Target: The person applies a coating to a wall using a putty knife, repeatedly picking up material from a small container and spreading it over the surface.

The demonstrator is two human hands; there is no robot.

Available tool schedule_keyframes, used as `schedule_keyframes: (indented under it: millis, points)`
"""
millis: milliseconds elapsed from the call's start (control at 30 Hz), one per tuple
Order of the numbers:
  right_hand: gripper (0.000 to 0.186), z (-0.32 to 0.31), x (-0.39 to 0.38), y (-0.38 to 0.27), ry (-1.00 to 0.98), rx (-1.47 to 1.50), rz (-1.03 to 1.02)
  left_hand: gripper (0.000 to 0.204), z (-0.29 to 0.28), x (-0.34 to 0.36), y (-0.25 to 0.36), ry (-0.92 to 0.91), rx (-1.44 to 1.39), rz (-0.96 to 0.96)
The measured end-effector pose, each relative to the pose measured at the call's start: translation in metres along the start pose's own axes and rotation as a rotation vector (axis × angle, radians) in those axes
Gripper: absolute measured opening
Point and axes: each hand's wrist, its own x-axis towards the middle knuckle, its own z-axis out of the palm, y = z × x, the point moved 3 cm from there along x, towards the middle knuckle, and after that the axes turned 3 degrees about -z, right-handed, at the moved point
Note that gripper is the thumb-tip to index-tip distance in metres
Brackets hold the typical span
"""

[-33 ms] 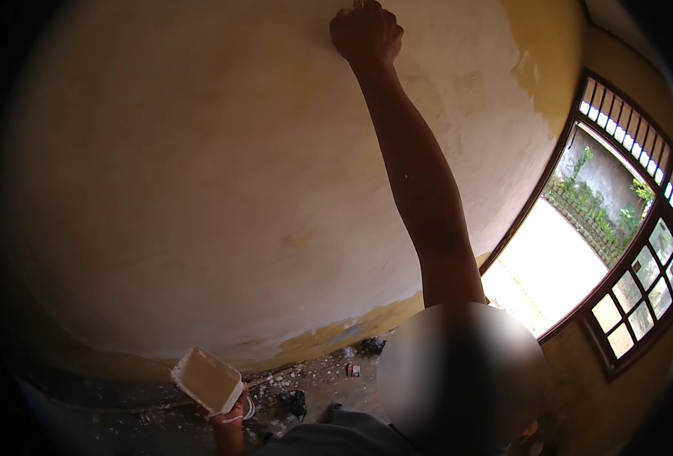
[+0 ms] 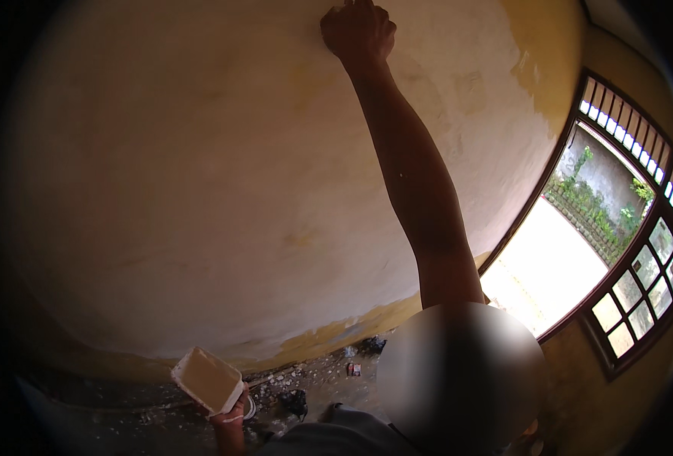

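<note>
High on the wall (image 2: 222, 182), at the top edge of the picture, my right hand (image 2: 358, 32) is closed with its fingers curled in. Whatever it holds, if anything, is hidden behind the hand and cut off by the edge. The wall there is smeared whitish over a yellow coat. Low at the left, my left hand (image 2: 231, 410) grips a white rectangular plastic tub (image 2: 209, 380) by its near side and underside. Pale beige material coats the tub's inside, and some crusts its rim. A white loop hangs by the left wrist.
Pale crumbs litter the dark floor (image 2: 321, 391) along the wall's foot. A crumpled black plastic bag (image 2: 294, 403) and a small red-and-white box (image 2: 353, 370) lie there. On the right are a bright doorway (image 2: 549, 258) and a dark-framed window (image 2: 633, 292).
My right hand has shifted slightly left along the wall, its forearm swinging with it. The left hand and the tub have hardly moved.
</note>
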Motion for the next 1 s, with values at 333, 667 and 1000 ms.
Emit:
schedule_keyframes:
  millis: [333,667,1000]
  points:
    - [0.037,0.014,0.005,0.013,-0.018,1.603,0.708,0.076,-0.009,-0.005,0.017,0.023,0.027,-0.003]
    - [0.031,-0.083,-0.084,0.232,0.503,0.506,0.374,0.069,-0.006,0.002,0.007,0.054,0.054,-0.035]
    - [0.052,-0.019,-0.151,0.359,0.152,-0.124,-0.263,0.063,0.015,0.031,-0.058,0.096,0.060,-0.113]
